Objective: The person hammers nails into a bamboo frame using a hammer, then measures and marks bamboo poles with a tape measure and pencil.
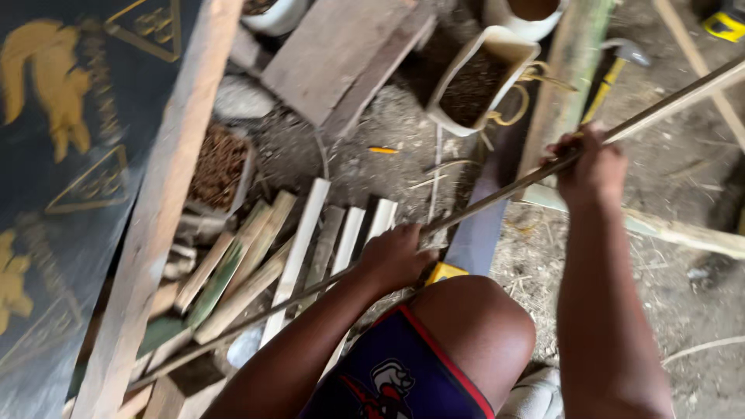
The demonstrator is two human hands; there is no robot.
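The left hand (pixel 397 256) was clamped around a long thin bamboo strip (pixel 497 198) just above the knee, and the right hand (pixel 594 167) gripped it higher up, arm outstretched. The strip slanted across split bamboo slats (pixel 272 256) on the ground. A dark sheet with yellow emblems (pixel 54 155) hung at left.

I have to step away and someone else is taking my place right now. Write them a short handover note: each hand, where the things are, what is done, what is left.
Left hand: closed on the long thin bamboo strip, beside the blade of a large knife with a yellow handle, above the knee.
Right hand: gripping the same strip further up; the strip runs diagonally from lower left to upper right.
Nearby: cut bamboo slats lie on the ground to the left; a thick green bamboo pole and a hammer lie ahead.
Done: several slats lie cut.
Left: the strip is in hand; how far it has been worked cannot be told.
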